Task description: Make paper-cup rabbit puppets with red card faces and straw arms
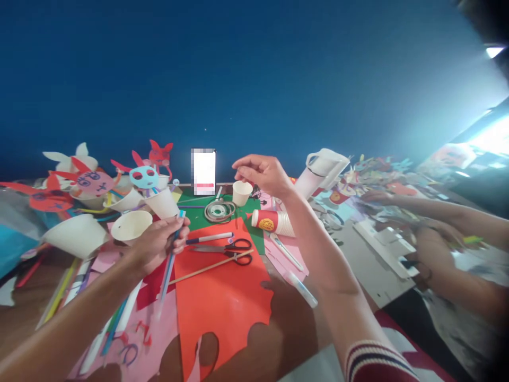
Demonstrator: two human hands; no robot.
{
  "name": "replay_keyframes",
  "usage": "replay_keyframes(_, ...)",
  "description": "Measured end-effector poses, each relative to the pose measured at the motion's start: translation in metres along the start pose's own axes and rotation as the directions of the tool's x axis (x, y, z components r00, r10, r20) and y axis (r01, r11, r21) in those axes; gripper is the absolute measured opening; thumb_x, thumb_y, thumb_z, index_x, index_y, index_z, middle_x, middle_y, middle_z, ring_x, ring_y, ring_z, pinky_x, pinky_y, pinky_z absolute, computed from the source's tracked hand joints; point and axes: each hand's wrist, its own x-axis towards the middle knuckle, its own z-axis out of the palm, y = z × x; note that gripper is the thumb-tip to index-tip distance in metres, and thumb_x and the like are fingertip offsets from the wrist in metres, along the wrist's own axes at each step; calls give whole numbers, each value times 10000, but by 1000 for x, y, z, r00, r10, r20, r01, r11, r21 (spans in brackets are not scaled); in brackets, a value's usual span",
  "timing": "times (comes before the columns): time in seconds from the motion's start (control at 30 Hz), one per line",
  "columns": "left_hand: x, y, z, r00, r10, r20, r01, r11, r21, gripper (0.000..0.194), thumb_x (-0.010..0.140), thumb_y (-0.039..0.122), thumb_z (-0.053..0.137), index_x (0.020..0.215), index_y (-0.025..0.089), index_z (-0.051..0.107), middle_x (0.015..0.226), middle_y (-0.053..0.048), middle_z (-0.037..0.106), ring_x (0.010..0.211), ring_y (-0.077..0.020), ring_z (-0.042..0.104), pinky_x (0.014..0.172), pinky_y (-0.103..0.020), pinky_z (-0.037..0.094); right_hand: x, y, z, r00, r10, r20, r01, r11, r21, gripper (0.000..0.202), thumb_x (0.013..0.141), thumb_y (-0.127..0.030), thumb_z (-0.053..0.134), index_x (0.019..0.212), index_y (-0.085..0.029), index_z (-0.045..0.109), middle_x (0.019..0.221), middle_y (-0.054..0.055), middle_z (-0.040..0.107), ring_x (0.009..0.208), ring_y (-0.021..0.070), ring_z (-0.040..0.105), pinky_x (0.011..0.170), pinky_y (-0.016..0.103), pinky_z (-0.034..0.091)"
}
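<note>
A thin blue straw [169, 270] is held upright in my left hand [165, 241], its fingers wrapped round it. My right hand [260, 172] hovers just above a white paper cup [242, 193], its fingers curled with thumb and forefinger near each other; whether something small sits between them is too unclear to tell. Beneath and between the hands, an orange paper sheet [226, 292] carries black-handled scissors [238, 245], a capped marker [210, 238] and a thin wooden stick [207, 269]. Behind these, a roll of tape [219, 211] lies on green paper [194, 220].
Paper cups with animal faces [93, 183] stand at the left. A lit phone [204, 172] is upright against the blue wall. Stacked red cups [274, 222], a cutter [285, 250] and a white jug [320, 170] are right of centre. Another person's arms [445, 215] reach in at the right.
</note>
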Motion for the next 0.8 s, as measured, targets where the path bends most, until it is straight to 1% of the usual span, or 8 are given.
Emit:
replay_keyframes(0.1,-4,3,3,1000,8,-15,-8,1000,-9,87,819,175,479,767,137,537,537,33,453,380,-44,391,351,-137,322,-30,-4,-8,994,71,85,-55,982,-179,210,836,-281,440,787,-161,605,666,6,601,573,100,509,545,230,388)
replay_keyframes(0.2,-5,8,4,999,23,-36,-24,999,-25,83,812,172,488,760,136,542,523,33,448,378,-48,386,343,-140,325,-86,-2,-11,934,239,267,-90,878,-471,139,693,-312,625,636,-185,613,561,25,583,516,137,479,508,276,316)
replay_keyframes(0.27,-5,10,3,999,24,-44,-26,999,-45,81,805,166,492,755,132,545,519,29,451,376,-53,392,339,-146,329,-129,4,-8,864,438,248,-167,714,-680,161,645,-358,647,657,-200,619,608,45,610,555,172,506,508,282,292)
replay_keyframes(0.37,-2,11,1,999,19,-48,-22,997,-70,68,792,161,502,754,129,548,523,23,460,381,-61,408,337,-152,331,-180,15,2,682,682,263,-246,554,-796,208,632,-376,622,741,-199,625,634,47,635,578,208,558,496,270,274)
replay_keyframes(0.43,-1,12,0,999,20,-47,-24,997,-72,57,784,160,513,753,127,547,524,23,462,381,-60,409,337,-151,330,-196,21,12,674,700,235,-232,503,-833,188,689,-266,543,839,-181,618,694,73,658,645,239,593,514,275,279)
replay_keyframes(0.57,-1,13,0,999,29,-29,-31,997,-65,62,784,188,521,761,132,538,520,32,461,379,-53,400,348,-148,325,-172,21,26,751,602,271,-171,574,-801,242,778,-211,422,935,-181,604,775,90,670,751,253,609,572,288,309)
replay_keyframes(0.67,-3,10,0,998,28,-48,-31,998,-54,86,781,222,528,766,137,529,519,39,465,371,-44,388,352,-140,307,-120,14,31,850,447,279,-103,660,-744,269,815,-238,394,1009,-203,577,876,75,664,824,230,597,640,284,331)
replay_keyframes(0.8,-5,3,-1,998,19,-58,-22,999,-42,136,766,277,537,745,145,513,512,49,463,364,-38,377,348,-133,268,-49,10,42,887,353,298,-19,673,-739,284,831,-247,379,1016,-204,590,907,76,661,849,217,591,677,274,346)
